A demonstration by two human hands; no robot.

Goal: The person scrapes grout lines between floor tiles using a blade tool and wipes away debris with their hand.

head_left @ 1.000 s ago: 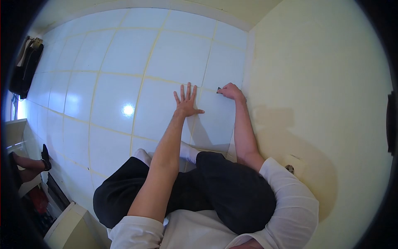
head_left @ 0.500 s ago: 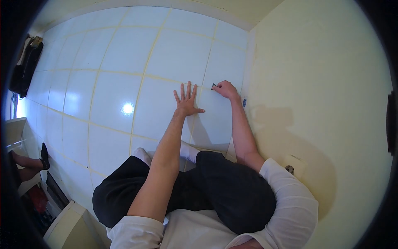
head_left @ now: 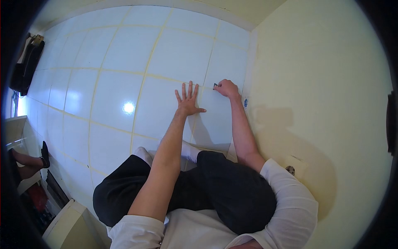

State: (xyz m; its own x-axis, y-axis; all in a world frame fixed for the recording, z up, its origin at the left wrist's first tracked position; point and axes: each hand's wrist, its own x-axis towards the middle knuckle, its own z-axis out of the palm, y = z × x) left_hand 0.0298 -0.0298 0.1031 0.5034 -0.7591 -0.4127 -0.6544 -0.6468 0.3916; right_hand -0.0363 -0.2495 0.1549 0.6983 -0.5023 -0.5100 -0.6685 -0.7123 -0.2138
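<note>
My left hand point(head_left: 188, 103) rests palm down on the white tiled floor point(head_left: 166, 108), fingers spread wide, its tips near a yellowish grout line point(head_left: 161, 78). To its right, close to the wall, my right hand point(head_left: 228, 88) is closed in a pinch on a small dark flat piece point(head_left: 215, 86). The end of this piece points left, at the grout line between two tiles. Its far part is covered by my fingers, and its exact kind is too small to tell.
A cream wall point(head_left: 315, 91) rises on my right, with a small round fitting point(head_left: 290, 170) low on it. My crossed legs point(head_left: 232, 191) lie below my arms. At far left are a dark bag-like object point(head_left: 27, 68), another person's foot point(head_left: 44, 157) and a pale box-like piece point(head_left: 68, 218).
My right hand has shifted very slightly, and the small dark piece in it is tilted a little differently. The left hand stays flat in place.
</note>
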